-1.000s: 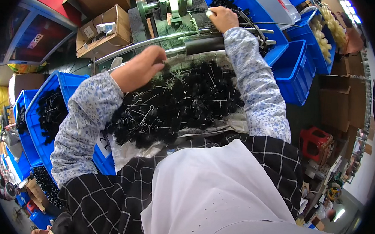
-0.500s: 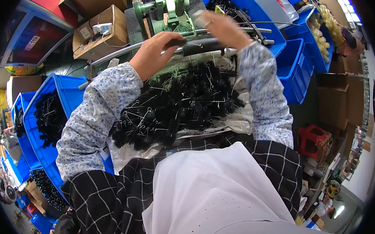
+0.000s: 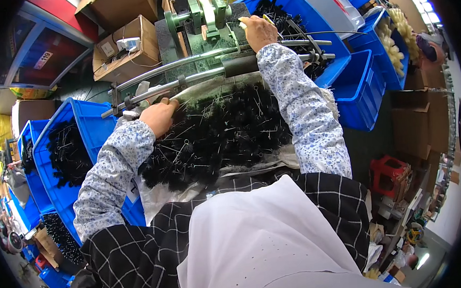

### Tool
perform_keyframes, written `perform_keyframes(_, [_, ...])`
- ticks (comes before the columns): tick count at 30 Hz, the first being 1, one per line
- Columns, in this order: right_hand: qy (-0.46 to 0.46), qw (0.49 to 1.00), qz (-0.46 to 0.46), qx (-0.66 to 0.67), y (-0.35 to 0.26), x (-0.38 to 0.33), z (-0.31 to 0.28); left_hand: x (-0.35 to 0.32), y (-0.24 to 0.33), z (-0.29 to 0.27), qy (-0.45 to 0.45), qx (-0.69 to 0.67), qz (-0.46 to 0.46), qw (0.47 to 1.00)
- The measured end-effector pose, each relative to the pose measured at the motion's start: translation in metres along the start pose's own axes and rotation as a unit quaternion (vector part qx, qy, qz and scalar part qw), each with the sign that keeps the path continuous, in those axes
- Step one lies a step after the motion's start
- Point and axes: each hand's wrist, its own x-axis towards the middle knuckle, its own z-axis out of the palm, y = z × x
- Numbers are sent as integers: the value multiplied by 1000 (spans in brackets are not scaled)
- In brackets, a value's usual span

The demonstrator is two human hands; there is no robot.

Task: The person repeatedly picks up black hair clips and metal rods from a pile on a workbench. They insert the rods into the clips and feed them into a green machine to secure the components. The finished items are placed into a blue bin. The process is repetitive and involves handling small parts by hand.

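A heap of small black bristle brushes with looped wire handles lies on pale cloth in front of me. At its upper left edge, below the metal rails, is my left hand, fingers bent together; whatever they may hold is hidden. My right hand reaches past the rails to the right side of the green machine. Its fingers are curled closed, with something pale at the tips, too small to name. A dark sleeve wraps the nearer rail below that hand.
A blue bin of black brushes stands to the left; another blue bin with brushes is at the upper right. Beyond it sits a blue crate. An open cardboard box is left of the machine, a red stool lower right.
My left hand has come down from the rails to the heap's left edge. My right hand, blurred before, has moved slightly up beside the machine. A brush seen at the rail is no longer there.
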Motion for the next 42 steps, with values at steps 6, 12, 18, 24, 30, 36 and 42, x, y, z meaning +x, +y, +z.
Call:
perform_keyframes(6, [-10, 998, 2, 60, 6, 0, 3, 4, 1, -12, -15, -9, 34, 999])
perform_keyframes(12, [28, 999, -39, 18, 13, 11, 19, -3, 13, -45, 48, -47, 77, 995])
perform_keyframes(18, [-7, 997, -33, -74, 16, 3, 2, -7, 30, -78, 226, -135, 150, 953])
perform_keyframes(24, [-4, 1000, 20, 8, 24, -7, 17, -9, 36, -85, 231, -223, 152, 935])
perform_keyframes(30, [59, 998, -21, 11, -41, -5, 23, -6, 40, -91, 224, -238, 153, 933])
perform_keyframes(36, [40, 999, -19, -30, -48, -5, 15, -7, 34, -96, 225, -258, 150, 928])
perform_keyframes(42, [64, 997, -18, -45, 18, -4, 13, -14, 14, -88, 234, -293, 147, 915])
